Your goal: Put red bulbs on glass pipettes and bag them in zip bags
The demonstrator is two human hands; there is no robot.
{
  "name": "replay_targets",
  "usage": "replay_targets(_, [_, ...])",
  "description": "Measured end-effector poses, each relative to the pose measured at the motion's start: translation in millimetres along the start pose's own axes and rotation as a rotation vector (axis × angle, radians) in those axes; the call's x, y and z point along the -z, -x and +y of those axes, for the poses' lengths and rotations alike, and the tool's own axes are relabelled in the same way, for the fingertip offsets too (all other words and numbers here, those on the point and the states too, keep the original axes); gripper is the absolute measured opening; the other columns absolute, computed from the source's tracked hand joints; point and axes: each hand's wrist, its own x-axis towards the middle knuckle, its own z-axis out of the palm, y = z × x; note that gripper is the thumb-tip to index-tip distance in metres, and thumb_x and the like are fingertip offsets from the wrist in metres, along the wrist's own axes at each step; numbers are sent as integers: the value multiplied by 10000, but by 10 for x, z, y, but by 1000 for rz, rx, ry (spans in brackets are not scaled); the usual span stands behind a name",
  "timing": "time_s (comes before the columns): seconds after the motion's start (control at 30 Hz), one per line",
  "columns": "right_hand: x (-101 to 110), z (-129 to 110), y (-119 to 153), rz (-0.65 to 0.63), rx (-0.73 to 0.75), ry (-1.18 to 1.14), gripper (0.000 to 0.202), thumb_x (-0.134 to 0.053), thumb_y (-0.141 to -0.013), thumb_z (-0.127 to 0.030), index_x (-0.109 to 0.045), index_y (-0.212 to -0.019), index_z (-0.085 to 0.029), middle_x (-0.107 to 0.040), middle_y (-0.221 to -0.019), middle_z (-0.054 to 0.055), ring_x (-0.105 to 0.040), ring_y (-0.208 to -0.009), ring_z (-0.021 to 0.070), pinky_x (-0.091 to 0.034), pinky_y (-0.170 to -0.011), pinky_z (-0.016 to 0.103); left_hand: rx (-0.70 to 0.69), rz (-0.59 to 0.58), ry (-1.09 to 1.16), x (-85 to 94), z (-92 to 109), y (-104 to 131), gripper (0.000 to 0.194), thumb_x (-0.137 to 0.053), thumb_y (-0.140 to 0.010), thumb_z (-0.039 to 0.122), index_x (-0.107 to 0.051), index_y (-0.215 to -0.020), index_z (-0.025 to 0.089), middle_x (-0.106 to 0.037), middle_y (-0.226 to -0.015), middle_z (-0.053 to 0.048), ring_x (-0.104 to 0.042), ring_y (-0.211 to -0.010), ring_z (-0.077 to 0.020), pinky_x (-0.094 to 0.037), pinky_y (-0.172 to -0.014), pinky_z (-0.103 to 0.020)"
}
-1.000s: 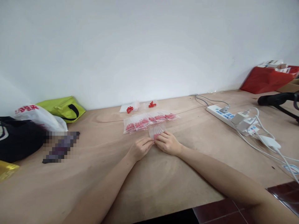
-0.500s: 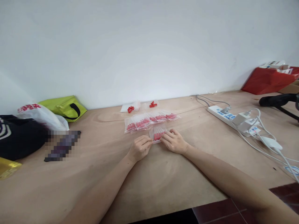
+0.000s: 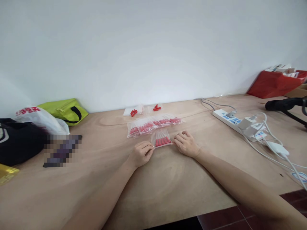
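A small clear zip bag (image 3: 163,141) lies flat on the table with a row of several red pieces inside, its zip edge towards me. My left hand (image 3: 142,154) is closed, thumb and finger pinching the bag's near left corner. At the near right corner, my right hand (image 3: 186,144) pinches the same edge, fingers curled. Just beyond, several filled zip bags (image 3: 146,125) overlap in a row, red pieces showing through. Farther back, loose red pieces (image 3: 133,112) rest on flat bags, and a second small heap of red pieces (image 3: 157,107) lies to their right.
On the right, a white power strip (image 3: 227,119) carries chargers and tangled cables. A red bag (image 3: 275,83) stands behind it, near a black stand arm (image 3: 285,103). At left are a lime-green bag (image 3: 63,110), a white plastic bag (image 3: 43,121) and a black bag (image 3: 21,140).
My right hand has slid right along the bag's near edge to its corner, uncovering the red pieces. My left hand keeps its pinch at the left corner.
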Motion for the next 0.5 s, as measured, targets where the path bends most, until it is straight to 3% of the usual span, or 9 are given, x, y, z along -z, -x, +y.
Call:
replay_targets(0.07, [5,-1,-33,-10,53,-39,282,-395,-886,-230,-562,-669,-163,-540,-648,16,-418,-646,120,-287,-691,282,56,-68,-14,2,45,-28,186,-553,-760,209,-587,-932,149,-623,-907,-97,-590,-872,-199,-510,-764,-344])
replay_targets(0.17, [7,-23,-86,-19,135,-126,275,-405,-883,-251,-568,-679,-165,-543,-651,16,-430,-656,122,-306,-674,268,67,-192,-51,-55,110,-94,471,-566,-759,288,-469,-1194,134,-525,-1182,-150,-458,-1132,-273,-411,-927,-454])
replay_targets(0.23, [8,-45,-106,-25,143,-195,296,-426,-871,-312,-560,-650,-168,-535,-638,17,-438,-658,125,-316,-656,261,68,-282,-45,-110,136,-124,459,-519,-802,286,-435,-1239,175,-502,-1234,-122,-430,-1172,-257,-391,-949,-463])
replay_targets(0.37, [-2,-38,-65,-56,3,-281,297,-479,-829,-395,-556,-651,-170,-541,-649,22,-454,-670,134,-330,-659,264,96,-365,-9,-95,181,-96,359,-451,-851,247,-473,-1208,231,-525,-1226,-73,-467,-1148,-217,-419,-932,-437])
replay_targets(0.5, [-86,116,40,4,-233,-211,206,-491,-825,-332,-578,-731,-170,-571,-701,35,-476,-699,145,-326,-679,276,83,-392,-28,184,237,92,361,-447,-852,223,-474,-1212,231,-530,-1225,-67,-471,-1147,-216,-433,-928,-431])
